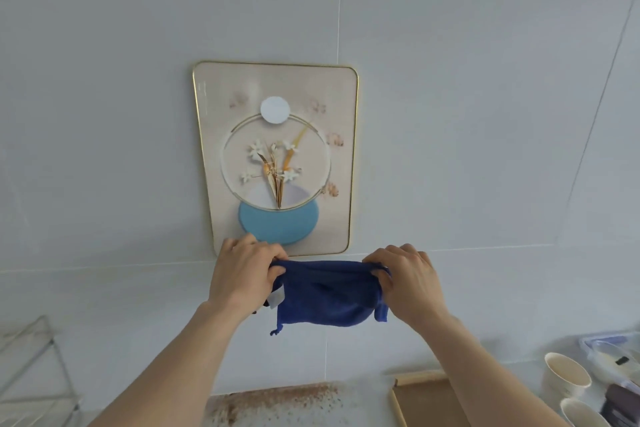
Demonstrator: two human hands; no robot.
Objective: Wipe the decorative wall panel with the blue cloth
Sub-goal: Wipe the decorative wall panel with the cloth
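Blue cloth [329, 295] is stretched between left hand [242, 274] and right hand [408, 279], each grip clamped on 1 upper corner, below the gold-framed wall panel [277, 156].

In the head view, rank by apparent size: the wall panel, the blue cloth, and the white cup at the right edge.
1. Decorative wall panel, clearly largest.
2. Blue cloth, stretched between left hand and right hand.
3. White cup, smallest, though it sits nearer the camera, so its true size is unsure.
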